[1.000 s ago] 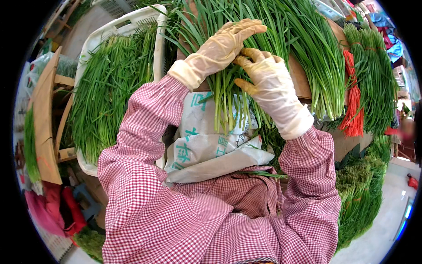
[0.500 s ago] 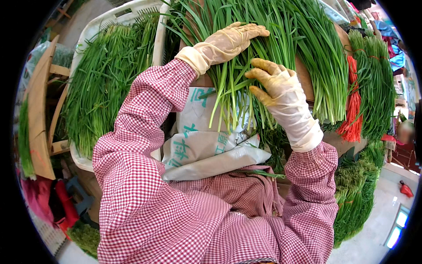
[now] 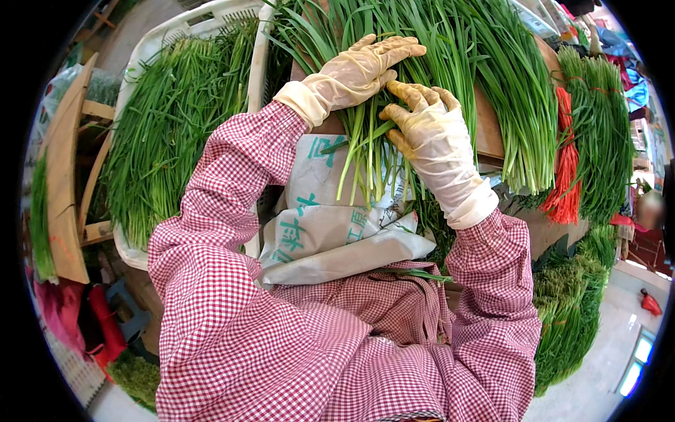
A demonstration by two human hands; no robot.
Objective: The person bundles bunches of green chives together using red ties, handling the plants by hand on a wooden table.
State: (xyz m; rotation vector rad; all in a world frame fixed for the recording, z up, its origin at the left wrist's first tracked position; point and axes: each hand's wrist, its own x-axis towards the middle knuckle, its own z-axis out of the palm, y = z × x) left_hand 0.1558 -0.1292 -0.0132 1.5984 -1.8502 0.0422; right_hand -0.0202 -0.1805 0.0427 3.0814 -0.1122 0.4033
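Observation:
Garlic chives [image 3: 362, 158] lie in a loose layer, pale stem ends toward me, hanging over a board's edge. Across them rests my left hand [image 3: 358, 74], in a cream rubber glove, open with fingers stretched out to the right. My right hand [image 3: 432, 133], gloved alike, is just beside it; its fingers are bent but apart, the tips at the chive stems. Whether any stem sits under those fingertips is hard to see. Below the stems, a whitish plastic sack [image 3: 330, 225] with green print covers my lap area.
At left stands a white plastic crate [image 3: 256, 77] full of chives, beside a wooden board [image 3: 67, 176]. More chives [image 3: 517, 119] lie on the right of the work board. Red ties [image 3: 564, 162] hang there, near bundled chives [image 3: 598, 126]. Further bundles [image 3: 569, 309] are stacked lower right.
My right hand has moved up and left, close to my left hand, its fingertips now at the stems. My left hand has shifted slightly left, its fingers a little more spread.

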